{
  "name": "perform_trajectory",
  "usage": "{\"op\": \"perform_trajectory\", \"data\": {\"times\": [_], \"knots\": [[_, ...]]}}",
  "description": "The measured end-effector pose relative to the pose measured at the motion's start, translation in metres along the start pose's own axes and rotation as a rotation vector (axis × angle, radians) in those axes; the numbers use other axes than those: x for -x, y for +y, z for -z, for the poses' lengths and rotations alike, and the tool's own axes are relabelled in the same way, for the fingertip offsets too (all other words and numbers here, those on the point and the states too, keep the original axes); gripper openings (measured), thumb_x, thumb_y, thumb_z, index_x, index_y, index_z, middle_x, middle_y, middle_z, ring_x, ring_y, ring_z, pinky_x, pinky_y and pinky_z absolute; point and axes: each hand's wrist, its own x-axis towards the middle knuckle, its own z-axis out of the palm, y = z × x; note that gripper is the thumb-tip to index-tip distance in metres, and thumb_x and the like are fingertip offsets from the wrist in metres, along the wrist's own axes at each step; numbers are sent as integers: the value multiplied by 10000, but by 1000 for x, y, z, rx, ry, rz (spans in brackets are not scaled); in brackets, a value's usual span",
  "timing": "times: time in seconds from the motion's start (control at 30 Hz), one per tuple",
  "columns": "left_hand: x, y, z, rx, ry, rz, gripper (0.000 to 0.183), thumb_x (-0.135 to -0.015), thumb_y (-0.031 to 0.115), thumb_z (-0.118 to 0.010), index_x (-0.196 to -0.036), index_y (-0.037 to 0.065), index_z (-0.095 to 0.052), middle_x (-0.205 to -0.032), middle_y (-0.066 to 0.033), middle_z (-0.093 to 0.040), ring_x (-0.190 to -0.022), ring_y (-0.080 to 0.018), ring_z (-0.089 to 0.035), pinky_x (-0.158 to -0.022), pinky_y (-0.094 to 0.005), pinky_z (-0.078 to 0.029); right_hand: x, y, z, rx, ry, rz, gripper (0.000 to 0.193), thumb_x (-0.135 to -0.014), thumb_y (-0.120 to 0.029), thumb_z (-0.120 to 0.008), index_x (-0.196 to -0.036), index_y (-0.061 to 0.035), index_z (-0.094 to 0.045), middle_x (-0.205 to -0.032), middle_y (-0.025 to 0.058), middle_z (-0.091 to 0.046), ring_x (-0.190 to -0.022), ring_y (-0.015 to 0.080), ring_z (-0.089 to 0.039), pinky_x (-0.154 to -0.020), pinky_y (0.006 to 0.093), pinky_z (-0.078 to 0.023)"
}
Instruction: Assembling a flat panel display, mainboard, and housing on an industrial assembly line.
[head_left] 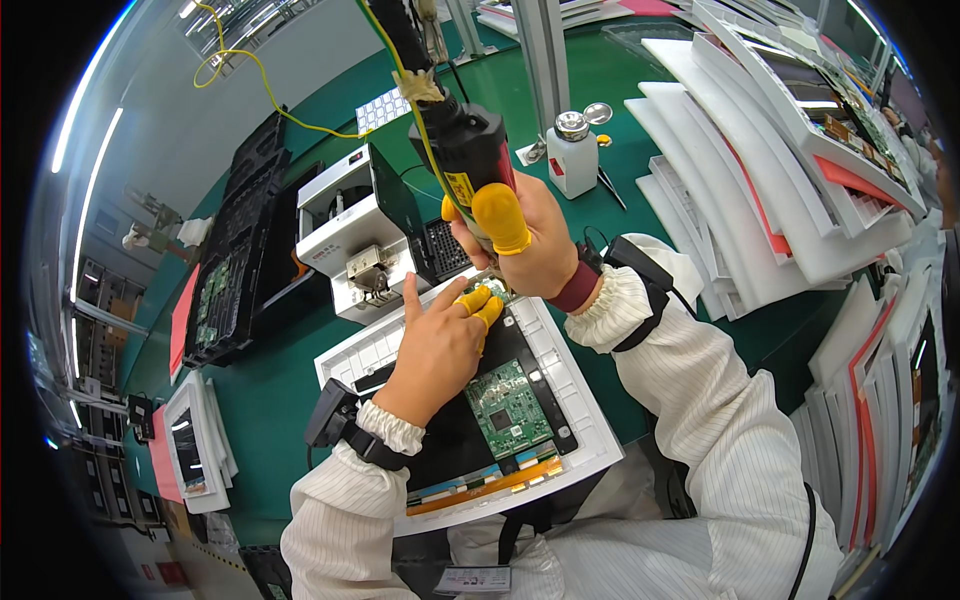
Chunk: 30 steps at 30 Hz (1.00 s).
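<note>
My right hand [530, 240] is wrapped round an electric screwdriver [462, 150], black with a red side and a yellow label. The tool points down at the top of a flat panel assembly; its tip is hidden by my hands. My left hand [430, 355] lies on that end of the panel, fingers stretched, with yellow finger cots on two digits close to a small green board [488, 288]. A larger green circuit board [508, 410] sits on the panel's black back [440, 440]. Under the panel is a white foam tray [585, 440].
A white screw feeder [365, 245] stands beyond my left hand. Black trays [225, 290] lie at left, one holding green boards. A white dispenser bottle [573, 160] and tweezers [611, 189] are at the back. Stacked white foam trays [740, 190] fill the right side.
</note>
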Motion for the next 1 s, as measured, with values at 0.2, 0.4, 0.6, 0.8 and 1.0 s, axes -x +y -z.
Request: {"op": "perform_trajectory", "data": {"times": [0.2,0.4,0.6,0.8,1.0], "knots": [[1,-1,-1,17,17,-4,105,-735,103,-676,-822,60,-717,-925,-96,-646,-1276,-235,-478,-1108,-679,-106,-2,-2,0,-66,16,-54,228,-929,-250,-575,-958,-26,-542,-639,11,-575,-502,71,-525,-491,220,-429],[1,-1,-2,-9,-10,-1,85,-731,104,-680,-800,66,-711,-909,-98,-641,-1272,-240,-485,-1107,-674,-115,-1,6,-3,-280,19,-51,315,-995,-350,-455,-984,-40,-511,-695,18,-579,-543,71,-503,-529,219,-428],[1,0,-1,12,25,-13,90,-727,99,-682,-803,63,-713,-895,-99,-635,-1266,-236,-488,-1106,-678,-112,2,8,-3,-266,13,-36,306,-985,-346,-504,-999,-42,-524,-692,8,-578,-550,66,-505,-527,220,-429],[1,-1,-2,24,33,-14,87,-730,90,-674,-801,58,-713,-869,-87,-628,-1254,-226,-492,-1105,-683,-101,-2,4,-5,18,60,0,385,-910,-375,-644,-951,-10,-529,-677,93,-579,-538,215,-553,-536,301,-439],[0,-1,-2,34,46,-23,92,-736,83,-663,-807,52,-713,-867,-88,-627,-1244,-226,-497,-1100,-687,-107,-1,8,-5,163,105,47,375,-867,-344,-688,-924,-2,-544,-694,158,-578,-587,368,-561,-540,345,-444]]}}
